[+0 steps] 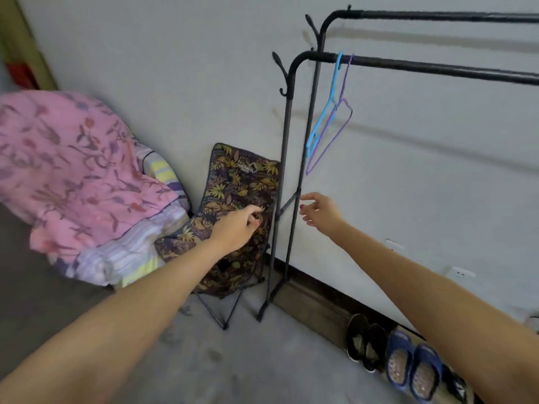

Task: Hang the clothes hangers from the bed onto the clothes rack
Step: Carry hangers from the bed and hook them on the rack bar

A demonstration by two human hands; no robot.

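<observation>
A black metal clothes rack (423, 67) stands against the white wall on the right. On its nearer bar, close to the left end, hang a blue hanger (326, 109) and a purple hanger (338, 128), side by side. Below the hangers, my right hand (319, 209) hovers near the rack's uprights with relaxed fingers, holding nothing. My left hand (236, 227) is in front of the folding chair, fingers loosely curled and holding nothing. No hangers on the bed are in view.
A leaf-patterned folding chair (233, 199) leans by the wall left of the rack. Pink floral bedding (73, 170) is piled on the left. Black shoes (364, 342) and blue slippers (411, 368) line the wall under the rack.
</observation>
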